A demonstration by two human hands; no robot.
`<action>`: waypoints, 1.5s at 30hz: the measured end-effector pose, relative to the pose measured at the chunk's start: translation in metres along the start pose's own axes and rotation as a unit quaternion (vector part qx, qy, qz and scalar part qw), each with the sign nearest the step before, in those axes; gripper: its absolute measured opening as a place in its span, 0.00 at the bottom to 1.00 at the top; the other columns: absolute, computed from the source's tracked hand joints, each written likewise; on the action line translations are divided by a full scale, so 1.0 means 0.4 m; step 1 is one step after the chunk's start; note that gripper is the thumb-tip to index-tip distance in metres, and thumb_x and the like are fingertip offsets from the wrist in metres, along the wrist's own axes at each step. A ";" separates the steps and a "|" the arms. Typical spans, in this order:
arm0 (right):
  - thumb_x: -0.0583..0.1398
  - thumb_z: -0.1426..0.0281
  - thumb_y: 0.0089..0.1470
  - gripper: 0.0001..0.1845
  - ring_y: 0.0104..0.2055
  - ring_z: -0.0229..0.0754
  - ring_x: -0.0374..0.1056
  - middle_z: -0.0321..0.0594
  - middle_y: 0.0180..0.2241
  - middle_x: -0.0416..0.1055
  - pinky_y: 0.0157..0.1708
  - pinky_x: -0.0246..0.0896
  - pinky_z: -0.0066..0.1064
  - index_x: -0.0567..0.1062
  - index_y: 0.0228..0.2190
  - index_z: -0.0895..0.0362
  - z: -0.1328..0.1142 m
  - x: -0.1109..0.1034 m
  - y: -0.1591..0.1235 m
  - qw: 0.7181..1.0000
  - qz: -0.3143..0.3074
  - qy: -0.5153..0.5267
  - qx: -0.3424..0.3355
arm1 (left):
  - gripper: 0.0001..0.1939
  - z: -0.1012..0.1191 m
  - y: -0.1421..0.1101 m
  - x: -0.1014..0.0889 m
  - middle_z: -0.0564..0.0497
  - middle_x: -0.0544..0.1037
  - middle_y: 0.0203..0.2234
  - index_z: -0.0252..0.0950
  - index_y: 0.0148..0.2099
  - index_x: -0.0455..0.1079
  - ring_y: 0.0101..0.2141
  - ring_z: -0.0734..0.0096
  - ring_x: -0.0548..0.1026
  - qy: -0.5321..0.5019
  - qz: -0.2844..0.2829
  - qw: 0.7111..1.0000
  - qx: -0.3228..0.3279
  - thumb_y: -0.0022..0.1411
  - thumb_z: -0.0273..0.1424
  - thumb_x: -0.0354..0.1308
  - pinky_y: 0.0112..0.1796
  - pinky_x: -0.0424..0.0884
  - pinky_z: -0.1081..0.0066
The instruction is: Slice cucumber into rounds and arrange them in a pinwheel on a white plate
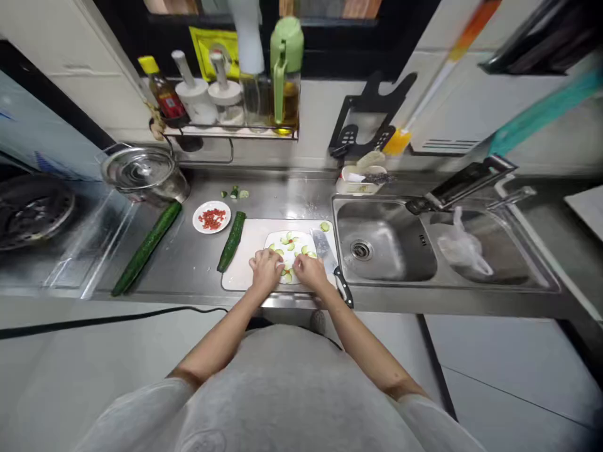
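A white plate (301,237) rests on the white cutting board (251,242), with thin cucumber slices (289,239) laid in flower shapes around red centres. My left hand (266,270) is over the plate's left side, fingers bent and thumb drawn in beside the slices. Over the right side, my right hand (309,271) has its fingers curled into a pinch. Whatever either hand's fingertips hold is too small to make out. A knife (325,250) lies on the board's right part, its black handle past the edge. One cut cucumber (232,242) lies along the board's left edge.
A small plate (196,221) of chopped red pieces stands left of the board. Farther left are a long cucumber (147,248) and a steel pot (146,174). Cucumber scraps (234,193) lie behind. On the right is a double sink (386,251) with a plastic bag (464,245).
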State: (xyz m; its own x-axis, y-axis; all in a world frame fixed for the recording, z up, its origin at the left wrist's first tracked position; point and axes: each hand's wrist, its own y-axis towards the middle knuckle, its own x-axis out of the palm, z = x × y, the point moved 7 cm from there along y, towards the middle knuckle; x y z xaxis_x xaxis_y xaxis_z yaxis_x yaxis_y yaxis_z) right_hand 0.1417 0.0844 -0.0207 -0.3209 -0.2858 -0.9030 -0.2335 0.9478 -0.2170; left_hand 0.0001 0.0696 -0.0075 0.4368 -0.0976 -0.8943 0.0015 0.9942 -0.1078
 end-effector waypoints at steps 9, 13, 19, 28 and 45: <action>0.53 0.67 0.56 0.08 0.31 0.39 0.67 0.36 0.26 0.74 0.36 0.46 0.30 0.71 0.31 0.56 0.040 -0.077 -0.023 0.997 0.045 0.058 0.026 | 0.08 -0.029 0.009 -0.063 0.48 0.69 0.46 0.44 0.40 0.73 0.50 0.55 0.60 -0.026 0.058 0.998 -0.014 0.59 0.38 0.57 0.45 0.55 0.57; 0.53 0.67 0.56 0.09 0.28 0.39 0.65 0.35 0.23 0.71 0.34 0.48 0.30 0.71 0.30 0.55 0.062 -0.093 -0.036 0.994 0.058 0.081 0.032 | 0.09 -0.047 0.023 -0.099 0.47 0.69 0.46 0.44 0.40 0.73 0.50 0.55 0.60 -0.029 0.076 0.996 -0.030 0.59 0.39 0.57 0.46 0.55 0.57; 0.51 0.63 0.56 0.11 0.24 0.40 0.65 0.35 0.21 0.69 0.30 0.50 0.30 0.70 0.28 0.54 0.085 -0.114 -0.048 0.990 0.082 0.109 0.022 | 0.09 -0.119 0.057 -0.166 0.47 0.69 0.46 0.45 0.41 0.73 0.50 0.55 0.61 -0.020 0.114 0.991 -0.067 0.60 0.40 0.56 0.46 0.55 0.58; 0.51 0.57 0.53 0.15 0.22 0.40 0.64 0.35 0.18 0.67 0.26 0.51 0.29 0.71 0.28 0.53 0.125 -0.136 -0.048 0.985 0.105 0.135 0.020 | 0.09 -0.309 0.125 -0.238 0.48 0.68 0.48 0.45 0.42 0.73 0.51 0.55 0.61 0.016 0.178 0.969 -0.168 0.59 0.38 0.57 0.48 0.56 0.57; 0.51 0.55 0.50 0.18 0.22 0.41 0.64 0.35 0.18 0.67 0.24 0.52 0.28 0.73 0.30 0.54 0.157 -0.122 -0.027 0.986 0.086 0.138 0.042 | 0.12 -0.595 0.253 -0.290 0.43 0.68 0.48 0.43 0.41 0.75 0.51 0.51 0.60 0.099 0.128 0.941 -0.298 0.57 0.35 0.53 0.48 0.56 0.54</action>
State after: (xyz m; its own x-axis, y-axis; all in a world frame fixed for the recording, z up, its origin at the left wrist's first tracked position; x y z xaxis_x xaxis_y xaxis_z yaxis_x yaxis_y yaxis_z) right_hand 0.2175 0.0969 0.0023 -0.5891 -0.1371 -0.7964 -0.0807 0.9906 -0.1108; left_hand -0.2643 0.1706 -0.0182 0.1781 0.0760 -0.9811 -0.6105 0.7905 -0.0496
